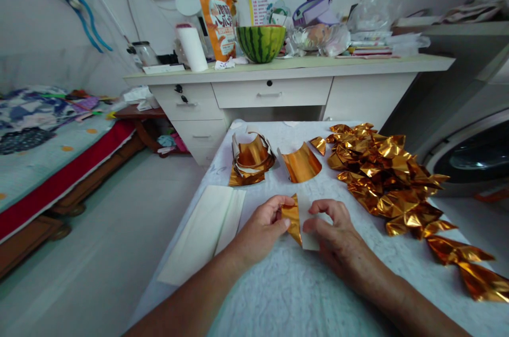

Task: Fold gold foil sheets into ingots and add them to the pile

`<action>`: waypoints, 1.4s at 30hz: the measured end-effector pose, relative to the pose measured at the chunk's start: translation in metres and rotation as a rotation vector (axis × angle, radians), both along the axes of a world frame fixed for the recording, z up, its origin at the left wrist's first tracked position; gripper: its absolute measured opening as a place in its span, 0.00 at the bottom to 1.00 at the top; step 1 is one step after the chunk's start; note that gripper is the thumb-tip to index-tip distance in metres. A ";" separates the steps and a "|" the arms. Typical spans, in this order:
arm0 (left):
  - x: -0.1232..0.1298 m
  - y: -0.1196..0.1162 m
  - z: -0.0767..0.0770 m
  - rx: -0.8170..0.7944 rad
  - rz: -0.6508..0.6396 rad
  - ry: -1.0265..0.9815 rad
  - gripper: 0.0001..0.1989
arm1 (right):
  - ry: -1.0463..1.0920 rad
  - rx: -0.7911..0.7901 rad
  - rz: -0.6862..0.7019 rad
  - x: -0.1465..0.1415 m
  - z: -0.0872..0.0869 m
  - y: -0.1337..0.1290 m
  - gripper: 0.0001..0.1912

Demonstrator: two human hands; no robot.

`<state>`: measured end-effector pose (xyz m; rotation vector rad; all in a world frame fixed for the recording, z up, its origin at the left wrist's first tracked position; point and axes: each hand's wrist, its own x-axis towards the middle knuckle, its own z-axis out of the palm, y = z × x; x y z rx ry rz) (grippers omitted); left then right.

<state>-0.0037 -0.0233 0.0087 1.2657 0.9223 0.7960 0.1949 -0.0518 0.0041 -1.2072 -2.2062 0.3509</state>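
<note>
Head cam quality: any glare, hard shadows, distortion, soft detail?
Head view: bright glints on the gold foil pile; head view: only faint, soft shadows on the tablecloth; head view: washing machine looks slanted, likely wide-angle distortion; head view: fine print on the wall poster unreadable.

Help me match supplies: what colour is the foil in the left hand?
The foil is shiny coppery gold, best seen in the head view.

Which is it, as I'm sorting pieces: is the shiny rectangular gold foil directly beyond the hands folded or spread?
Spread, though curled: the rectangular gold foil bows with no crease visible. Whether it's one sheet, I cannot tell.
</note>
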 end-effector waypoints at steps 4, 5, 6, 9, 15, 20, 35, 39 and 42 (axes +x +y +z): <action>-0.001 -0.001 -0.002 0.232 -0.002 0.243 0.20 | -0.015 -0.024 0.142 0.001 0.004 -0.001 0.19; -0.001 -0.002 -0.001 0.298 0.011 0.310 0.20 | -0.018 -0.035 0.165 0.001 0.004 0.000 0.16; -0.001 -0.002 0.000 0.356 0.021 0.365 0.21 | -0.020 -0.046 0.182 0.002 0.003 0.000 0.13; -0.002 -0.001 0.002 0.462 0.019 0.472 0.20 | -0.034 -0.083 0.228 0.002 -0.001 0.002 0.08; 0.000 0.001 -0.001 0.556 -0.006 0.549 0.20 | -0.013 -0.130 0.235 -0.003 -0.003 0.005 0.06; 0.002 0.000 -0.005 0.681 -0.012 0.684 0.21 | 0.051 -0.174 0.230 -0.006 -0.003 0.006 0.06; -0.004 -0.005 0.005 0.642 -0.140 0.720 0.06 | -0.022 -0.251 0.130 -0.003 0.004 0.004 0.06; -0.006 -0.006 0.008 0.612 -0.163 0.693 0.07 | 0.004 -0.271 0.095 -0.004 0.001 0.007 0.05; -0.006 -0.006 0.008 0.601 -0.165 0.684 0.07 | -0.019 -0.288 0.059 -0.005 0.001 0.007 0.04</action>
